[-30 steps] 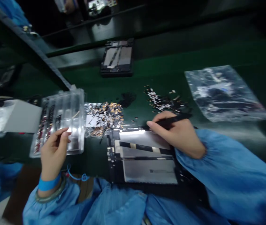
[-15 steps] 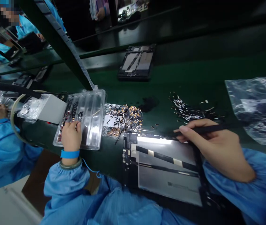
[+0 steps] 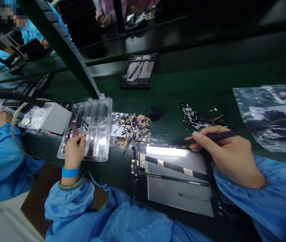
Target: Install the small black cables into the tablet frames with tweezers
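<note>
My left hand [image 3: 74,151] is over the clear plastic compartment tray [image 3: 105,144], thumb and fingers pinched together. A small black cable [image 3: 85,126] rises from its fingertips. More dark cables lie in the tray's left compartments. My right hand [image 3: 228,158] grips a slim black tool [image 3: 225,134] that looks like tweezers, held like a pen; its tip is hard to make out. Below that hand lies an opened tablet [image 3: 178,191], its silver inner plate and black ribbon strips showing. The right fingertips are at the tablet's upper edge.
A pile of small gold-and-black parts [image 3: 132,127] lies on a bag between tray and tablet. Black-and-white pieces [image 3: 193,116] lie behind my right hand, near a clear bag [image 3: 271,114]. Another device [image 3: 140,70] sits farther back. A co-worker's hands [image 3: 1,117] are at left.
My left hand has drawn slightly back toward me, and the cable at its fingertips shows more clearly. The right hand stays by the tablet's upper edge. The view has shifted a little.
</note>
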Available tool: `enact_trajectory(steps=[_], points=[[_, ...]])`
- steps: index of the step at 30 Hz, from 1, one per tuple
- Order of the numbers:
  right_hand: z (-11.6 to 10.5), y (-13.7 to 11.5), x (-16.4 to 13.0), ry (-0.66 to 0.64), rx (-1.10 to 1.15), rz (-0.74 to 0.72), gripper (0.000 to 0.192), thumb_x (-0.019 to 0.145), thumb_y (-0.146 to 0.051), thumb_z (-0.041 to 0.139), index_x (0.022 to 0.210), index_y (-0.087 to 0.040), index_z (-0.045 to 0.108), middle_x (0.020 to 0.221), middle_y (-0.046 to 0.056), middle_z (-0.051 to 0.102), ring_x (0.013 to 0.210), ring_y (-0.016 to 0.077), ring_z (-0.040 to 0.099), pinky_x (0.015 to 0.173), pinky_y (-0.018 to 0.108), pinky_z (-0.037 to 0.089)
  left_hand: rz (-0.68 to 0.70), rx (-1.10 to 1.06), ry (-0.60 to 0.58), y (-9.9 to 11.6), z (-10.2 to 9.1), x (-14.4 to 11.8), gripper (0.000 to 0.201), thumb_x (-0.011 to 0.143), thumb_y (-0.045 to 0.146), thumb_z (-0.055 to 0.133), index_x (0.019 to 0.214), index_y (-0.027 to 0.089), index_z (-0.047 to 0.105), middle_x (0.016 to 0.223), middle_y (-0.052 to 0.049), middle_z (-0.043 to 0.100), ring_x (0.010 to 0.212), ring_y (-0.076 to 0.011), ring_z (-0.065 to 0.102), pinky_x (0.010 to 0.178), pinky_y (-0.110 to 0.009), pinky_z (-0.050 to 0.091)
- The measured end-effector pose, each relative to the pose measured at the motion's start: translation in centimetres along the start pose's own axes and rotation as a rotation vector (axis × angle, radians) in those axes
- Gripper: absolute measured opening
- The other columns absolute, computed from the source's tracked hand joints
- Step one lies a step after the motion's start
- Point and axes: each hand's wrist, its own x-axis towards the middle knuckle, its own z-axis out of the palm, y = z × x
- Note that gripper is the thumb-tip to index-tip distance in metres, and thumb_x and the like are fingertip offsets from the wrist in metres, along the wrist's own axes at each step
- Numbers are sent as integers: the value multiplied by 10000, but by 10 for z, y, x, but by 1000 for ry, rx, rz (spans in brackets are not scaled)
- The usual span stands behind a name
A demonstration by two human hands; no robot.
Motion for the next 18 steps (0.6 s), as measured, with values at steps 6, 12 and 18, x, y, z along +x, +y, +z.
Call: enact_trajectory(steps=[6, 12, 18], points=[[-4, 4, 7, -69, 201, -160, 283, 720, -464, 685, 656, -194, 628, 717, 39, 709, 649, 142, 671, 632, 250, 565, 21, 31, 189, 13, -13, -2, 217, 779, 309, 535, 825, 166, 690, 925, -136, 638, 976, -312, 585, 919, -466, 439], [-8, -14, 0, -129, -288, -573, 182, 852, -294, 555, 934, -227, 704, 845, 25, 725, 683, 134, 658, 567, 235, 510, 49, -99, 228, 37, -15, -5, 272, 828, 355, 497, 907, 170, 680, 935, -121, 642, 949, -290, 588, 932, -483, 417], [25, -36, -15, -321, -559, -1181, 224, 942, -229, 478, 1064, -179, 659, 983, 45, 733, 854, 129, 689, 719, 212, 523, 106, -553, -204, 91, -13, -21, 314, 733, 457, 617, 841, 168, 680, 665, -19, 646, 539, -156, 589, 565, -304, 513]])
